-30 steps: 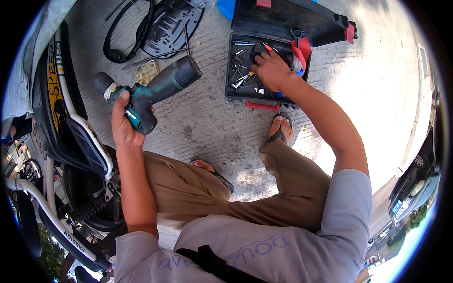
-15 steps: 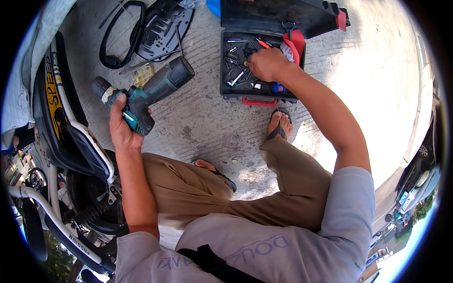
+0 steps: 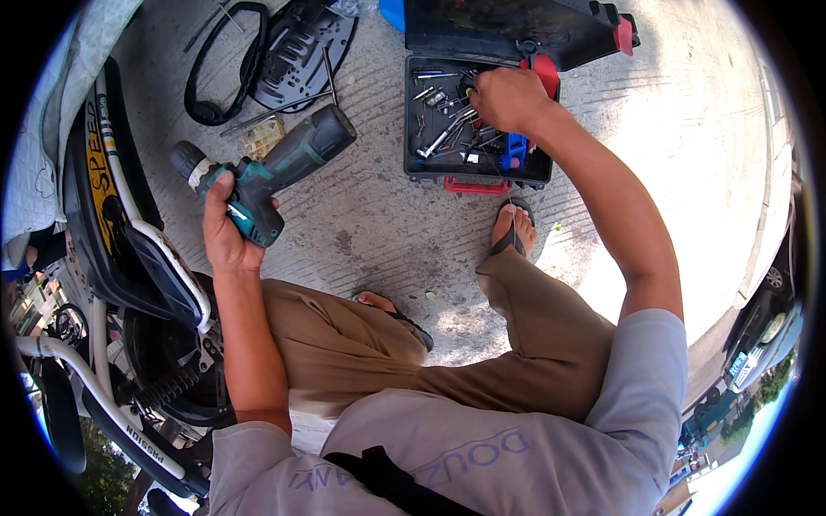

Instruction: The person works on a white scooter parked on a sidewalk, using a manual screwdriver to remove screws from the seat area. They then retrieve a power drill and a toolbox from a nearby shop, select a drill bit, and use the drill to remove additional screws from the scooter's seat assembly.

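Note:
My left hand [image 3: 228, 228] is wrapped round a teal and black cordless drill [image 3: 262, 176], holding it above the ground with its chuck toward the upper left. My right hand [image 3: 508, 99] reaches into the right part of an open black toolbox [image 3: 411, 129]. Its fingers curl down among the contents, and the fingertips are hidden, so what they hold, if anything, does not show. Around them lie loose sockets and bits [image 3: 437, 99], a long chrome tool [image 3: 446, 136], a blue tool [image 3: 514, 148] and something red [image 3: 543, 70].
A motorbike [image 3: 129, 215] stands close on my left. Beyond the drill, a black perforated panel [image 3: 305, 52], a black loop-shaped part [image 3: 191, 77] and a small clear case with yellowish contents [image 3: 261, 136] lie on the concrete [image 3: 370, 181]. The toolbox lid [image 3: 499, 30] leans back, open.
My right hand has shifted slightly right and away from me inside the toolbox, uncovering more of the blue tool and loose pieces. My left hand still holds the drill in nearly the same place.

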{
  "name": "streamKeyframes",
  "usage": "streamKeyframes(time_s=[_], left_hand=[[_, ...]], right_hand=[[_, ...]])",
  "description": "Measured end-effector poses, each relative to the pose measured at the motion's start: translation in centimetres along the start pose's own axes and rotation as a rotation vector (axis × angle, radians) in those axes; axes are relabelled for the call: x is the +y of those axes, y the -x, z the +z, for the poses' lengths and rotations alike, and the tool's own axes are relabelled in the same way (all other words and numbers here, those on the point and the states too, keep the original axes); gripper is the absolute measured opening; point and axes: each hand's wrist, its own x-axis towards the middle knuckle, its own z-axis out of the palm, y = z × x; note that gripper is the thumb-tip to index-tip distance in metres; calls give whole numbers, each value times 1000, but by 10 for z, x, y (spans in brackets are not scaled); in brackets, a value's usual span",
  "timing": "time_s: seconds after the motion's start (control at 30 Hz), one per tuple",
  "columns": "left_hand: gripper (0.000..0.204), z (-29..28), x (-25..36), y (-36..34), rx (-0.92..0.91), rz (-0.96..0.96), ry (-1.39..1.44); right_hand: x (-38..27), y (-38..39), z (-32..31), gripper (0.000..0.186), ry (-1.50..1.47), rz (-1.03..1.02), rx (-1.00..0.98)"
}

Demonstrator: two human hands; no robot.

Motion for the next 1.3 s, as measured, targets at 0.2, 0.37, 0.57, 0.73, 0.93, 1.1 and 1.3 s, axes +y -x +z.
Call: streamKeyframes(time_s=[0.2,0.37,0.57,0.73,0.93,1.1,1.3], left_hand=[[27,2,0,2,-8,-4,5],[28,2,0,5,4,6,5],[29,4,1,4,-9,1,-7],[32,6,-3,9,31,53,-75],[40,5,-9,12,43,222,-248],[51,8,-9,21,48,286,-419],[52,2,-12,25,24,325,-611]], right_hand=[[7,-10,24,36,-100,-46,-70],[15,-5,8,33,-60,-130,-243],[20,-30,48,33,-156,-238,3],[-16,-57,44,36,-237,212,-56],[-33,-76,48,44,-230,259,-213],[-34,-76,42,48,-168,242,-269],[-42,-77,58,47,-164,257,-300]])
